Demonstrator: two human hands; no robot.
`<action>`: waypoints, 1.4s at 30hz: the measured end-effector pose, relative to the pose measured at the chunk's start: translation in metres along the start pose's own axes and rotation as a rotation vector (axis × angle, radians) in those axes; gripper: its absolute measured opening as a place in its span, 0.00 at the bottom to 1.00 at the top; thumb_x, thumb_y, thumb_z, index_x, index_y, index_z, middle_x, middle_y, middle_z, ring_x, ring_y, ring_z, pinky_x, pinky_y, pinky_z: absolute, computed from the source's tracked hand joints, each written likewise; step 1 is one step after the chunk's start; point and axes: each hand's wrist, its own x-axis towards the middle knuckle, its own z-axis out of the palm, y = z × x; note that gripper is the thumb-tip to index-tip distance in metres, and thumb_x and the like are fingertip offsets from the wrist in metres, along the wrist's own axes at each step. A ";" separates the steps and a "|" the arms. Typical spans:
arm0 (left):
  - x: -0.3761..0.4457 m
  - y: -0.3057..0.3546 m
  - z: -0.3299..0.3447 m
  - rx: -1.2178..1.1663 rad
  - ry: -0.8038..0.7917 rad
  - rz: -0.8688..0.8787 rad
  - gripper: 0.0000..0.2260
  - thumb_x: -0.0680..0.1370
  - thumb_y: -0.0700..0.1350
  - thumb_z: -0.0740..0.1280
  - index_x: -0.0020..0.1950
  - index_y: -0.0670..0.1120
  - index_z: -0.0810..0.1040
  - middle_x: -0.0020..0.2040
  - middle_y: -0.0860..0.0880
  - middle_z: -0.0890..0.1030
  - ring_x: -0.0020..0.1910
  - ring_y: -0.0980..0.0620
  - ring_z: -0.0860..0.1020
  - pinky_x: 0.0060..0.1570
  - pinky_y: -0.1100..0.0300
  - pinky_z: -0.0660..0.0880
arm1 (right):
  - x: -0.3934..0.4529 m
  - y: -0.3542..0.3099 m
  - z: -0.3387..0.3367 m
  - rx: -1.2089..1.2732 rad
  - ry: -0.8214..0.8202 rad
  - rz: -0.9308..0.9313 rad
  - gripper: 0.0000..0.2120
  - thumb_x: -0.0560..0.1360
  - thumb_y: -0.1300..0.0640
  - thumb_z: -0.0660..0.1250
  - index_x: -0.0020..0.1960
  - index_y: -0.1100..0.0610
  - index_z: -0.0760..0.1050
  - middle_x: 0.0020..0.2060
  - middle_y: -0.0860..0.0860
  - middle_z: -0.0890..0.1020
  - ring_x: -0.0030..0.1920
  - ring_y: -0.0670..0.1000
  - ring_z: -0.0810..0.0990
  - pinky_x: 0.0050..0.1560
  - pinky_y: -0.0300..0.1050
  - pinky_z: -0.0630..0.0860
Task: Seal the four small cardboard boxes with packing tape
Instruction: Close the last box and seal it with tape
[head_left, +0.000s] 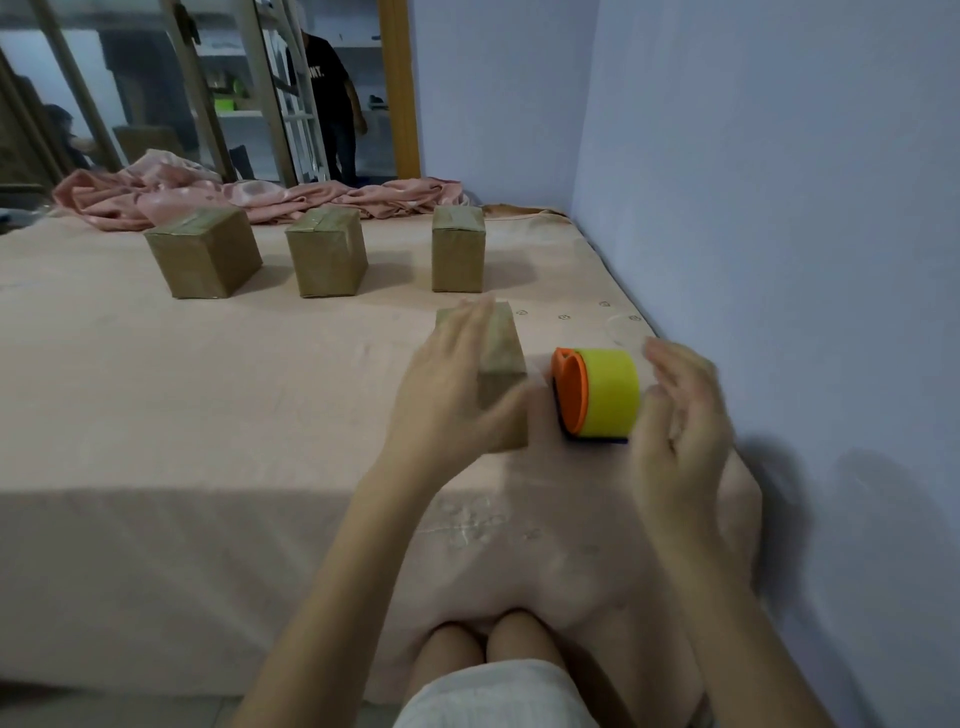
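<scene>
Left hand (441, 384) laid against the left side of the near cardboard box (501, 364), fingers straight, thumb across its front. Right hand (680, 415) relaxed and holding nothing, just beside the yellow-and-orange tape dispenser (597, 395) on the bed (208, 405). Three more boxes (324, 252) in a row farther back.

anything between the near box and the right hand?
Yes: the tape dispenser, orange and yellow, stands on the sheet between the near box and the right hand. Head view shows it.
</scene>
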 end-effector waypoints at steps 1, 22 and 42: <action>-0.007 -0.005 -0.004 -0.190 0.034 -0.116 0.32 0.76 0.58 0.64 0.76 0.49 0.57 0.74 0.54 0.62 0.71 0.59 0.59 0.66 0.65 0.56 | 0.001 -0.008 0.008 0.014 -0.098 -0.011 0.18 0.76 0.61 0.54 0.61 0.64 0.73 0.57 0.51 0.76 0.60 0.47 0.74 0.64 0.38 0.68; -0.044 -0.031 0.014 -0.961 0.164 -0.487 0.15 0.83 0.43 0.54 0.69 0.51 0.69 0.67 0.52 0.74 0.65 0.61 0.71 0.67 0.57 0.68 | -0.029 0.005 0.059 0.442 -0.428 0.539 0.15 0.81 0.54 0.55 0.65 0.42 0.68 0.64 0.39 0.73 0.67 0.41 0.69 0.67 0.38 0.67; -0.045 -0.044 0.006 -0.970 0.277 -0.552 0.12 0.74 0.38 0.70 0.56 0.47 0.82 0.53 0.50 0.83 0.56 0.53 0.80 0.58 0.53 0.76 | -0.027 0.006 0.062 0.394 -0.263 0.452 0.14 0.73 0.63 0.70 0.53 0.46 0.79 0.45 0.33 0.82 0.52 0.35 0.79 0.47 0.24 0.72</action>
